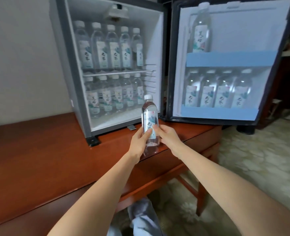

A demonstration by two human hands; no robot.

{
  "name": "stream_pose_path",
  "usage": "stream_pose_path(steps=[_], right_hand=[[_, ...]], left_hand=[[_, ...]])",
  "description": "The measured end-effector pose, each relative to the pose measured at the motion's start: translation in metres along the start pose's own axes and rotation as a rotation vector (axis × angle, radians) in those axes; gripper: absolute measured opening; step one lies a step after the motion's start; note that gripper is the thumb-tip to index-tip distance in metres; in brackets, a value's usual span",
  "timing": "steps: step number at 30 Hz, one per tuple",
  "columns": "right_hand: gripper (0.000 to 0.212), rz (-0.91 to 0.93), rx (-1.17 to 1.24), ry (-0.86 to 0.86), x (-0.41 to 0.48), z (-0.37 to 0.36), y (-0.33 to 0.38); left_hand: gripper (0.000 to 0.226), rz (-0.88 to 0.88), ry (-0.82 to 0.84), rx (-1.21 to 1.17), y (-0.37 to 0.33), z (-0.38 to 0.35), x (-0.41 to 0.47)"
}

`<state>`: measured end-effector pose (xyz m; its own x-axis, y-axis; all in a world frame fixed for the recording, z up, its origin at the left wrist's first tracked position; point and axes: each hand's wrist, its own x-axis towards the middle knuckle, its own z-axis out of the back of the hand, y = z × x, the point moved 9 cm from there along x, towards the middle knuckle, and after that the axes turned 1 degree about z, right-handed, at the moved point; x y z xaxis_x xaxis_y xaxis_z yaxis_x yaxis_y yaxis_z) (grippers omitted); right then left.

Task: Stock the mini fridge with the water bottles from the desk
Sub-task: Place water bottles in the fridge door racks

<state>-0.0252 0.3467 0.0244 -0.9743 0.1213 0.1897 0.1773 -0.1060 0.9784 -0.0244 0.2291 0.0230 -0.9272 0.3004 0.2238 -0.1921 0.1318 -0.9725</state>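
Note:
An upright water bottle point(149, 116) with a white cap and pale label is held above the desk's front edge, just in front of the open mini fridge point(76, 68). My left hand point(140, 142) grips its lower half from the left. My right hand point(166, 135) holds it from the right, fingers on the label. Inside the fridge, several bottles stand on the wire shelf point(117, 72) and several more on the floor below. The open door point(226, 62) carries one bottle in its upper rack and several in its lower rack.
The fridge stands on a reddish wooden desk point(38, 150) against a pale wall. The door swings out to the right past the desk's end. Patterned carpet point(251, 159) lies below at right, and my knee in grey cloth point(142, 217) shows under the desk edge.

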Motion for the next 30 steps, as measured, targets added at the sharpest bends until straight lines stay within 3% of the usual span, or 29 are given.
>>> stream_pose_path(steps=[6, 10, 17, 20, 30], right_hand=[[0.018, 0.003, -0.012, -0.072, 0.005, 0.069, -0.005], [0.006, 0.016, -0.038, -0.109, 0.009, 0.082, -0.005], [0.009, 0.018, -0.101, -0.056, 0.01, 0.085, 0.003], [0.02, 0.04, -0.177, 0.008, 0.011, 0.089, 0.02], [0.037, 0.333, -0.287, -0.084, 0.034, 0.141, 0.187]], left_hand=[[0.035, -0.069, 0.192, 0.041, 0.005, -0.062, 0.031], [0.034, -0.099, 0.224, 0.051, 0.007, -0.072, 0.044], [0.033, -0.071, 0.229, 0.082, 0.012, -0.068, 0.052], [0.031, -0.064, 0.238, 0.094, 0.008, -0.069, 0.056], [0.027, -0.421, 0.258, 0.077, -0.156, -0.114, 0.098]])
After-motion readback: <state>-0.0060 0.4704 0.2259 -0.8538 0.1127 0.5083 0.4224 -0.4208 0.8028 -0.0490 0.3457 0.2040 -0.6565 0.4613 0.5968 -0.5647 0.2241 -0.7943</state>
